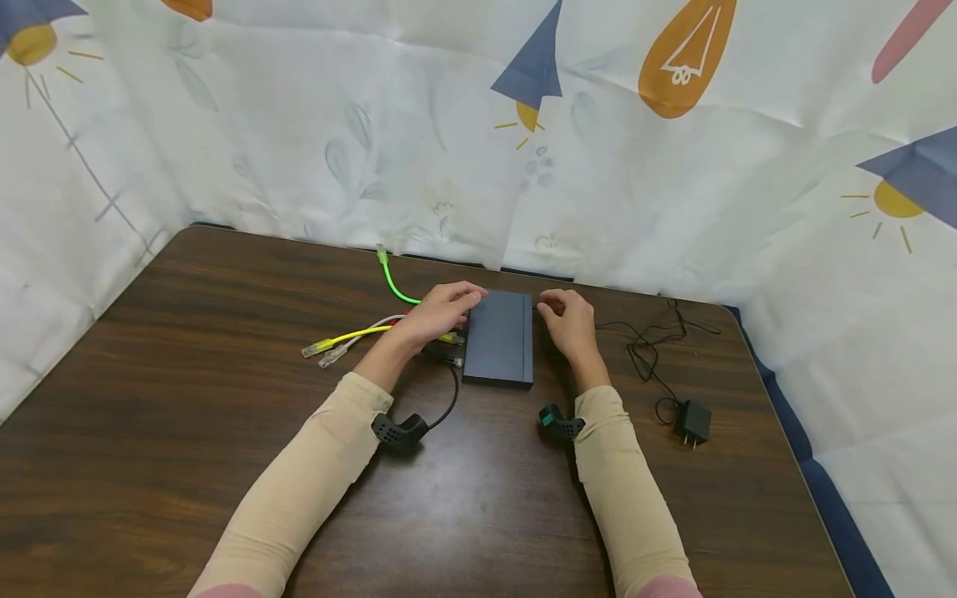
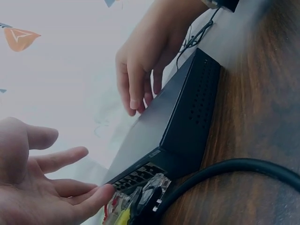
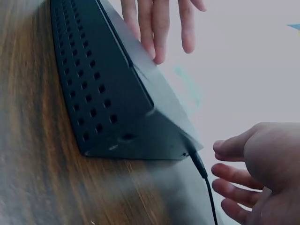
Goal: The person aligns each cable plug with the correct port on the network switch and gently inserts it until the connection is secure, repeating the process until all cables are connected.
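Note:
A dark network switch (image 1: 499,336) lies flat on the table between the two hands. My left hand (image 1: 441,309) is at its left side, fingers extended over the edge. In the left wrist view that hand (image 2: 51,183) has spread fingers, fingertips right by the row of ports (image 2: 140,176). Several network cables, among them a yellow cable (image 1: 359,335) and a green cable (image 1: 390,278), gather there, partly hidden by the hand. Beside the right side, my right hand (image 1: 570,328) has loosely bent fingers with nothing between them. A thin power plug (image 3: 198,164) sits in the switch near this hand (image 3: 267,173).
The power cord (image 1: 643,340) trails right in loose loops to a black adapter (image 1: 693,422). A black cable (image 1: 452,399) curves below the left hand. White patterned sheets (image 1: 419,149) hang behind the table (image 1: 187,374) and at both sides.

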